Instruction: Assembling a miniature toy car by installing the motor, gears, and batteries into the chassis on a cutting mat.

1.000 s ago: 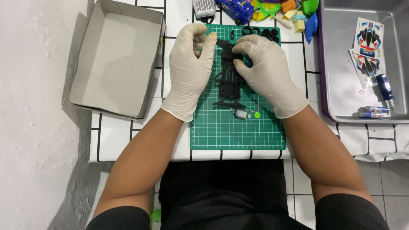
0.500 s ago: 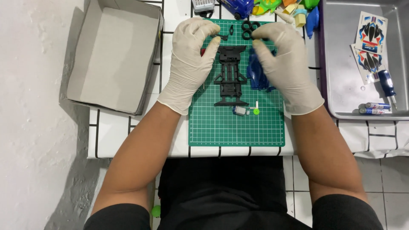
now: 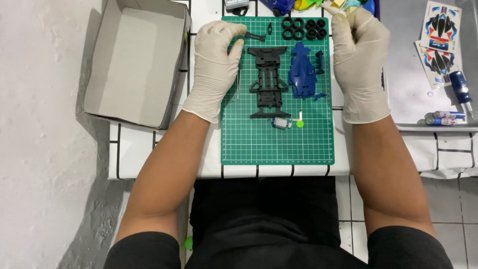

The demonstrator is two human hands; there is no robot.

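Observation:
A black toy-car chassis (image 3: 269, 82) lies on a green cutting mat (image 3: 279, 144), with a blue car body (image 3: 302, 74) just to its right. Several black tyres (image 3: 303, 29) sit at the mat's top edge. A small motor (image 3: 281, 123) and a green gear (image 3: 299, 123) lie below the chassis. My gloved left hand (image 3: 216, 65) rests on the mat's left edge, its thumb and forefinger pinching a small black part (image 3: 256, 36); a thin metal rod (image 3: 239, 82) lies beside it. My gloved right hand (image 3: 361, 60) is at the mat's right edge. Its fingers curl up into the colourful parts (image 3: 348, 5), and its grip is hidden.
An open cardboard box (image 3: 134, 65) stands at the left of the tiled table. A grey tray (image 3: 413, 79) at the right holds sticker sheets (image 3: 440, 45), a blue-handled screwdriver (image 3: 460, 89) and two small tubes (image 3: 443, 118). My legs are below the table's front edge.
Both hands have left the chassis and moved apart, the left to the mat's left edge and the right to its right edge. The blue body now lies uncovered.

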